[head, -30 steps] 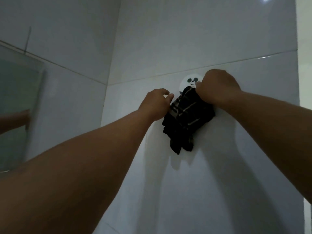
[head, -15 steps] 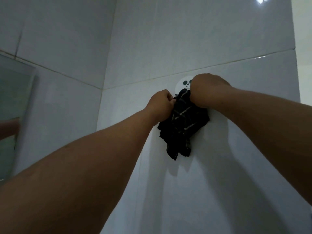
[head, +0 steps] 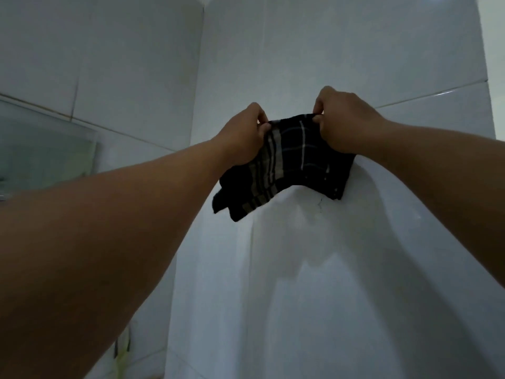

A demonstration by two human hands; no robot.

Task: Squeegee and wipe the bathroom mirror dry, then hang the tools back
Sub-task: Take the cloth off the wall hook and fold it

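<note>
— What are the hands doing?
— The left hand [head: 244, 138] and right hand [head: 343, 120] are each pinching a top corner of the dark plaid cloth [head: 289, 162].
— Where is it hanging?
— It is hanging against the white tiled wall [head: 355, 255], right of the mirror [head: 46, 149]

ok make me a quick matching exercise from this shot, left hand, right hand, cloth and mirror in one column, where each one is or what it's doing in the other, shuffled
Column one:
1. left hand
2. right hand
3. cloth
4. mirror

Column two:
A. dark plaid, stretched between two hands against the wall
B. on the side wall at far left
C. pinches the cloth's top right edge
D. pinches the cloth's top left edge

Pairs: 1-D, 2-C, 3-A, 4-B
</note>
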